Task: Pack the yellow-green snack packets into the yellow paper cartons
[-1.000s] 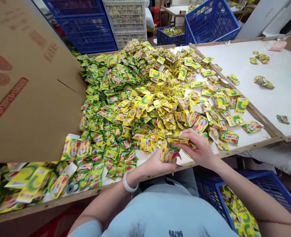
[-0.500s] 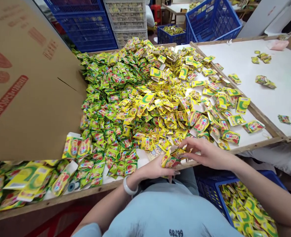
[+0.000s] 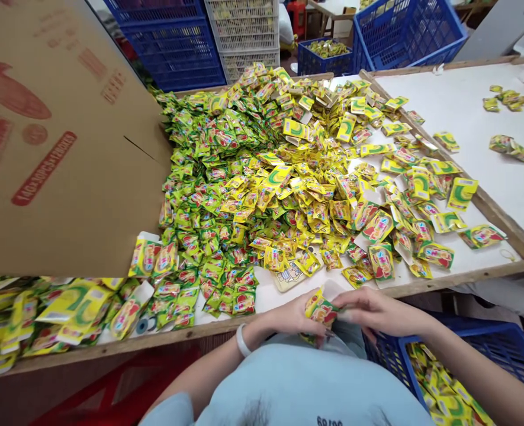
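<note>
The left hand (image 3: 298,316) grasps a small box (image 3: 318,309) at the near edge of the table (image 3: 265,293); the right hand (image 3: 370,310) is at its end, grip unclear. Probably light, thin card, easily crushed: better held softly by the sides.

A packing workshop: stacked plastic crates (image 3: 173,56), a printed carton (image 3: 106,195), heaps of small packets (image 3: 244,183).
</note>
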